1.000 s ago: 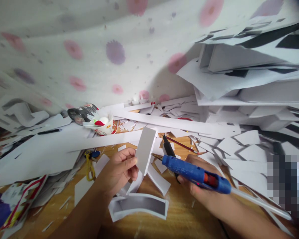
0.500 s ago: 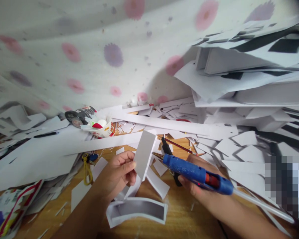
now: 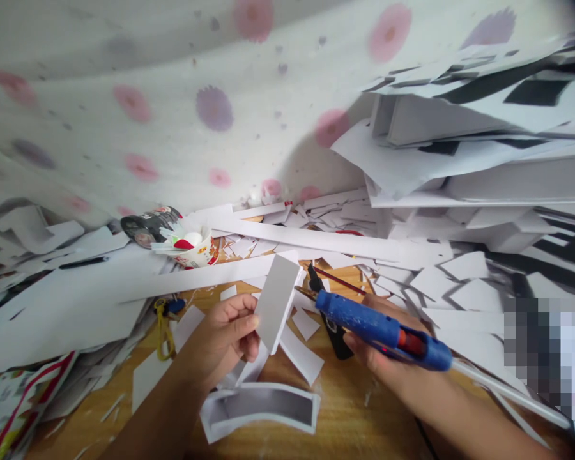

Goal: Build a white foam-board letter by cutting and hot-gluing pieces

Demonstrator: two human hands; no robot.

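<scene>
Pinched between the thumb and fingers of my left hand point(image 3: 234, 329) is a white foam board piece point(image 3: 278, 300), tilted upright, with its long edge facing right. My right hand point(image 3: 378, 351) grips a blue hot glue gun point(image 3: 378, 329); a clear glue stick point(image 3: 508, 390) sticks out of its back end. The gun's metal nozzle points left and lies at or very near the board's right edge; I cannot tell whether they touch. Below my hands, a curved, open white box frame point(image 3: 261, 412) rests on the wooden table point(image 3: 354, 421).
A black-handled cutter point(image 3: 333, 332) and a dark red pencil point(image 3: 340, 279) lie behind the glue gun. A paper cup point(image 3: 196, 252) of scraps stands beside a dark can point(image 3: 148, 225). White board stacks point(image 3: 441, 172) rise at right. A yellow cord point(image 3: 163, 329) lies left.
The whole view has shifted slightly, moving most things a little left. The board and glue gun stay in my hands, with the nozzle still by the board's right edge.
</scene>
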